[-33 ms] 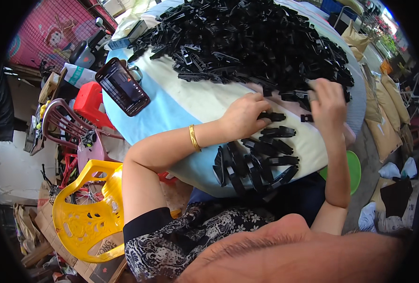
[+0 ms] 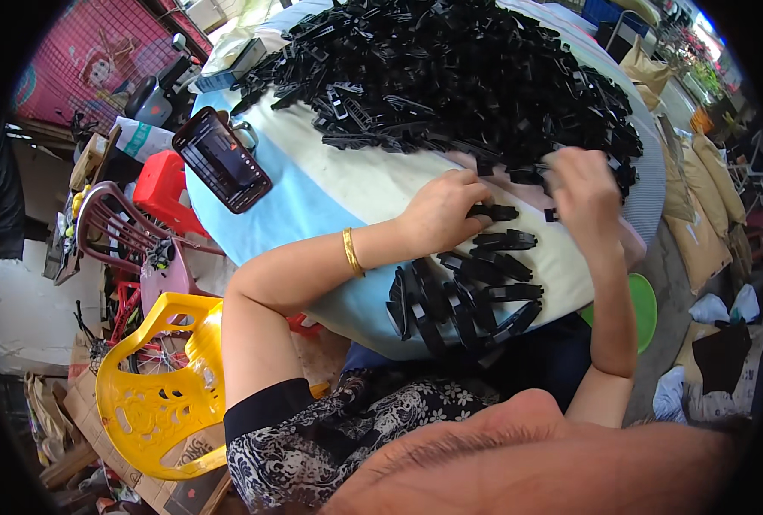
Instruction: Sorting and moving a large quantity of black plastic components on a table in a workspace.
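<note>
At the table's [image 2: 313, 193] near edge lies a row of black clips [image 2: 463, 300], some leaning over the rim. Just beyond them the left hand [image 2: 437, 215] rests palm down, fingers curled onto one clip [image 2: 493, 211]. The right hand [image 2: 583, 193] sits just beside it, fingers bent over the near fringe of the pile [image 2: 459, 77]; whether it pinches a piece I cannot tell. Bare cloth lies open to the left of the hands. A phone [image 2: 223, 160] lies at the left edge, well apart. The pile fills the far half of the table. Off the left edge stand a yellow chair [image 2: 154, 403] and a red stool [image 2: 165, 190]; a green basin [image 2: 643, 309] sits below the right edge.
</note>
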